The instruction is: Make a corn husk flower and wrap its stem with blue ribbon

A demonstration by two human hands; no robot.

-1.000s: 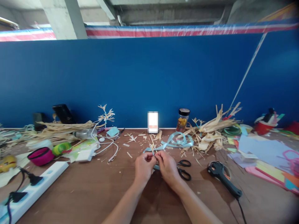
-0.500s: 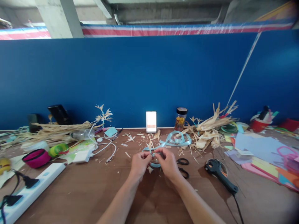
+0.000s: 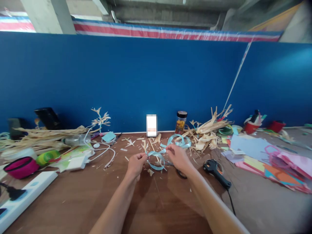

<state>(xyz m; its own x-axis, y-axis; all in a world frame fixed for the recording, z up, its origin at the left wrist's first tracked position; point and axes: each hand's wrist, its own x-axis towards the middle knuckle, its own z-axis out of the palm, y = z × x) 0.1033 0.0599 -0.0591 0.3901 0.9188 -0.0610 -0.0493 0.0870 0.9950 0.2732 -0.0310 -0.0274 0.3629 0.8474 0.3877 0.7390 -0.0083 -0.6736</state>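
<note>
My left hand [image 3: 136, 165] pinches the base of a small corn husk flower [image 3: 145, 146], whose pale petals point up above the fingertips. A light blue ribbon [image 3: 156, 167] runs from the flower's base and curls in a loop between my hands. My right hand [image 3: 179, 159] is closed on the ribbon farther along, with finger and thumb pressed together. More ribbon coils [image 3: 186, 142] lie just beyond it. Under my right wrist sit black-handled scissors [image 3: 181, 175], mostly hidden.
A glue gun [image 3: 216, 174] lies at right near coloured paper [image 3: 248, 146]. Dried husks [image 3: 207, 130], a black-lidded jar [image 3: 180, 123] and a bright, blurred-out rectangle [image 3: 151, 125] stand at the back. At left are a white power strip [image 3: 31, 195], a husk flower spray [image 3: 100, 119] and a white cable.
My hands have moved apart, the right one drawing the ribbon away to the right from the flower in my left. The whole view has turned slightly right.
</note>
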